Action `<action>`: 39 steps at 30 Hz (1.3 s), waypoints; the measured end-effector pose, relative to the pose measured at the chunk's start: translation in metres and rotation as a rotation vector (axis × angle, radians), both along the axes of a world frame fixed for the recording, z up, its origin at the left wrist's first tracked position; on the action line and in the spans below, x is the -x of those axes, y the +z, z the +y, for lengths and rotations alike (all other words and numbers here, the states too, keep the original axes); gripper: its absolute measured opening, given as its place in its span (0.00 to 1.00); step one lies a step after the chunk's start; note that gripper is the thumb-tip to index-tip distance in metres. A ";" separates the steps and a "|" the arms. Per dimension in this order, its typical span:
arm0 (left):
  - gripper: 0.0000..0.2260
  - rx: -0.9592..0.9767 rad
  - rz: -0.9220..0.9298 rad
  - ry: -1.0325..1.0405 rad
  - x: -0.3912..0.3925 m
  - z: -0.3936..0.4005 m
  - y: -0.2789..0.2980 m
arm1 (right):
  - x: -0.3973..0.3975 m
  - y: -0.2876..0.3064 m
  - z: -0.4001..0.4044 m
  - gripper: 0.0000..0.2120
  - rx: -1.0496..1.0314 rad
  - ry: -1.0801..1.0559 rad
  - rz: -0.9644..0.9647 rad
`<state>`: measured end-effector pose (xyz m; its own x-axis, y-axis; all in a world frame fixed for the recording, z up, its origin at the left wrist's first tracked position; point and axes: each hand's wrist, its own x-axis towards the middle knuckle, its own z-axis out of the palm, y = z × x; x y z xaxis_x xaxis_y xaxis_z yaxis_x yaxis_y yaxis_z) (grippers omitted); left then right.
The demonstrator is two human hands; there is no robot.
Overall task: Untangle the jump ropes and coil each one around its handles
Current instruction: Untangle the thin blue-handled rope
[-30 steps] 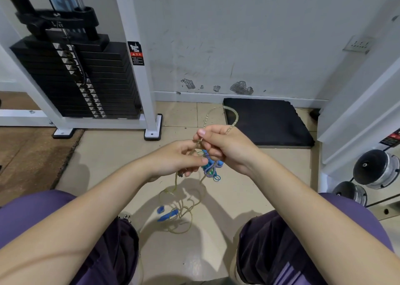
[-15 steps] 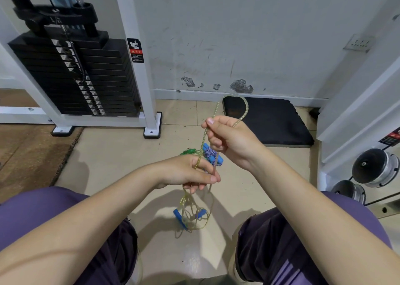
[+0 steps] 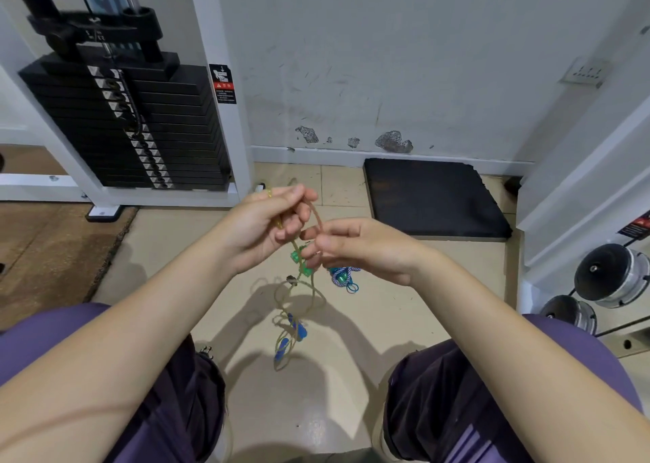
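A thin yellow-green jump rope point(image 3: 305, 297) hangs tangled in loops between my knees, with blue handles point(image 3: 293, 336) dangling near its lower end and green pieces point(image 3: 296, 256) just under my hands. My left hand point(image 3: 262, 223) grips an upper stretch of this rope, fingers curled round it. My right hand point(image 3: 351, 248) pinches the same rope a little lower and to the right; a short arc of rope runs between the two hands. A blue-and-white braided rope point(image 3: 343, 276) hangs bunched under my right hand; what holds it is hidden.
I sit over a beige tiled floor point(image 3: 387, 307). A black weight stack point(image 3: 123, 121) in a white frame stands back left. A black mat point(image 3: 432, 198) lies against the wall. Dumbbells point(image 3: 612, 276) rest on a rack at right. Brown flooring point(image 3: 45, 248) lies left.
My left hand has risen and moved left to grip the rope higher. My right hand has dropped lower and to the right. The hanging tangle has swung and the green pieces now show.
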<state>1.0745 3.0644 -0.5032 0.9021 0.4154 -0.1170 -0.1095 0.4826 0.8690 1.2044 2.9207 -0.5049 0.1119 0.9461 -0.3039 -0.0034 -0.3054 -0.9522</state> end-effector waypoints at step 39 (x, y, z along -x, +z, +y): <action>0.13 -0.596 0.440 -0.494 0.007 -0.013 -0.017 | -0.016 0.021 -0.010 0.08 -0.086 -0.393 -0.697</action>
